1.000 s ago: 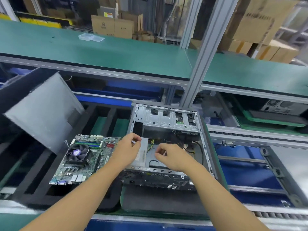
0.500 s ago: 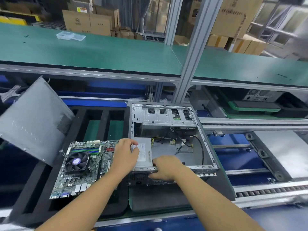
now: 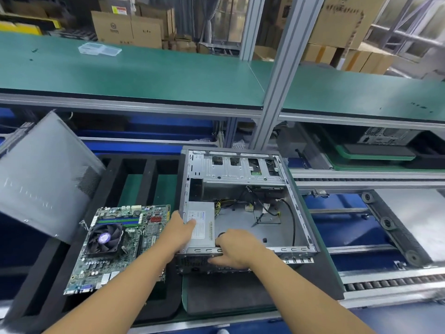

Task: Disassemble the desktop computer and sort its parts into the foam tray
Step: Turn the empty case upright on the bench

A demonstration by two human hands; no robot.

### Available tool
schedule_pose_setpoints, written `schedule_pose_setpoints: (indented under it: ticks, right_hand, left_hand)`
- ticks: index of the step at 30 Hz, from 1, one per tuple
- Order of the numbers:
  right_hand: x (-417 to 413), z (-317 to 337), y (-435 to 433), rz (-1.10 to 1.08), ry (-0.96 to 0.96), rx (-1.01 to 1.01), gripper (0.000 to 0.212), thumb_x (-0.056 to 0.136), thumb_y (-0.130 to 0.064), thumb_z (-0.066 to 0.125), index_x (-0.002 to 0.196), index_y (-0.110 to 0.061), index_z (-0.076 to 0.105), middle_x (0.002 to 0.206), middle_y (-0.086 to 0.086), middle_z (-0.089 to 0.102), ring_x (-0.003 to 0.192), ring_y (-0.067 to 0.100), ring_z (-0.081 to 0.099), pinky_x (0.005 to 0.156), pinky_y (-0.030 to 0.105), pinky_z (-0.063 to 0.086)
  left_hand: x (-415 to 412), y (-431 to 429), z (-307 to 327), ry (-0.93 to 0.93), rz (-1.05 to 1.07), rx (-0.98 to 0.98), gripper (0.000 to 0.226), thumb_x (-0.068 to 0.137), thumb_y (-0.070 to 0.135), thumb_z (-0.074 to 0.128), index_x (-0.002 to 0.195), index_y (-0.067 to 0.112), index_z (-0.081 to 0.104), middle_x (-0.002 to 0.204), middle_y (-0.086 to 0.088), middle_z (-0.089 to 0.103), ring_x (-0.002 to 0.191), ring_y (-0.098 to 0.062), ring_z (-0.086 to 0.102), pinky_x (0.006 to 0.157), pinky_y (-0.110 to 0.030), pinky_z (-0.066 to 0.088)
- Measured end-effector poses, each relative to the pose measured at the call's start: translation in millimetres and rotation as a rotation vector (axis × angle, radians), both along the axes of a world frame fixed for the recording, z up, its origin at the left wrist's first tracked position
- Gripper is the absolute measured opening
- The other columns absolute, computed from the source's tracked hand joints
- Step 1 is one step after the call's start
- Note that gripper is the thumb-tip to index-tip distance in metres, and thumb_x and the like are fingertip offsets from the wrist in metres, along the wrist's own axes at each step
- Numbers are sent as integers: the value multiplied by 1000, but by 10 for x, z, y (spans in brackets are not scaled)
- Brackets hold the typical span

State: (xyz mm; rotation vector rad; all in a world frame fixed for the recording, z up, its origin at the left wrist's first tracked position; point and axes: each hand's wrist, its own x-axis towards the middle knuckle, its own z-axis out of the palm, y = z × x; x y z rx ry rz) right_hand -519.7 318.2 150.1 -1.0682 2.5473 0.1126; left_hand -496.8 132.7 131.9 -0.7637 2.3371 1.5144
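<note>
I see the desktop case (image 3: pixel 243 203) lying open on its side, just right of the black foam tray (image 3: pixel 113 179). The power supply (image 3: pixel 201 225) sits in the case's near-left corner. My left hand (image 3: pixel 179 233) now rests along its left edge with the thumb flat on the label; a second ago the fingers were pinching it from above. My right hand (image 3: pixel 234 249) has dropped from inside the case to the near rim, fingers curled over the rear panel, pressed against it rather than closed on anything. The motherboard (image 3: pixel 118 247) lies across the tray as before. A grey side panel (image 3: pixel 45 174) leans at the tray's left.
</note>
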Motion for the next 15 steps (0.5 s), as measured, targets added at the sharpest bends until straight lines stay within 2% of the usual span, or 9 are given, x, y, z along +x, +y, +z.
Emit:
schedule_pose_setpoints:
  ticks: [2, 4, 6, 9, 11, 12, 14, 15]
  right_hand:
    - [-10, -7, -32, -1, 3, -22, 50, 91, -60, 52, 95, -12, 63, 90, 10, 65, 79, 29, 56, 63, 36, 43]
    - [-11, -14, -83, 2, 12, -39, 50, 91, -60, 52, 93, -12, 62, 88, 10, 65, 78, 30, 57, 62, 36, 44]
    - [-24, 0, -137, -16, 8, -65, 48, 91, -60, 53, 87, -13, 59, 81, 8, 63, 73, 30, 54, 60, 35, 41]
    - [-99, 131, -238, -54, -4, -102, 49, 89, -62, 54, 84, -13, 59, 66, 1, 48, 68, 28, 50, 55, 34, 36]
    - [-184, 262, -295, -58, -25, -117, 50, 88, -63, 55, 84, -14, 61, 66, 1, 48, 67, 27, 53, 53, 33, 36]
    - [-231, 332, -314, -62, -38, -119, 50, 87, -64, 55, 79, -15, 60, 67, 2, 50, 67, 27, 53, 52, 33, 36]
    - [-333, 482, -319, -85, -71, -161, 43, 84, -65, 58, 72, -23, 57, 71, 3, 55, 67, 26, 54, 50, 31, 35]
    - [-382, 561, -321, -102, -93, -193, 40, 83, -65, 60, 79, -25, 62, 77, 4, 61, 69, 27, 55, 51, 30, 36]
  left_hand:
    - [-50, -61, 33, 11, 11, -5, 32, 100, 23, 48, 131, 18, 49, 121, -2, 63, 104, -22, 61, 91, -40, 51]
    - [-79, -132, 88, 43, 1, -4, 29, 98, 17, 45, 126, 20, 54, 109, 4, 65, 97, -17, 62, 80, -36, 51]
    - [-85, -192, 141, 77, -4, -2, 29, 98, 16, 44, 123, 24, 56, 106, 5, 67, 94, -17, 64, 81, -37, 52]
    - [-105, -261, 237, 151, 62, 28, 22, 95, 18, 50, 108, 29, 64, 101, 2, 71, 85, -17, 66, 73, -35, 53]
    - [-140, -316, 333, 201, 168, 124, 18, 93, 21, 56, 103, 30, 68, 100, 4, 73, 88, -19, 69, 79, -42, 57]
    - [-158, -359, 378, 213, 225, 183, 19, 92, 24, 59, 107, 28, 70, 104, 3, 73, 92, -20, 70, 85, -45, 57]
    - [-191, -474, 467, 230, 300, 277, 29, 88, 35, 62, 112, 22, 71, 111, 0, 73, 102, -22, 68, 97, -46, 52]
    - [-201, -536, 512, 249, 331, 311, 32, 85, 40, 62, 110, 23, 72, 111, 2, 73, 104, -20, 68, 99, -46, 49]
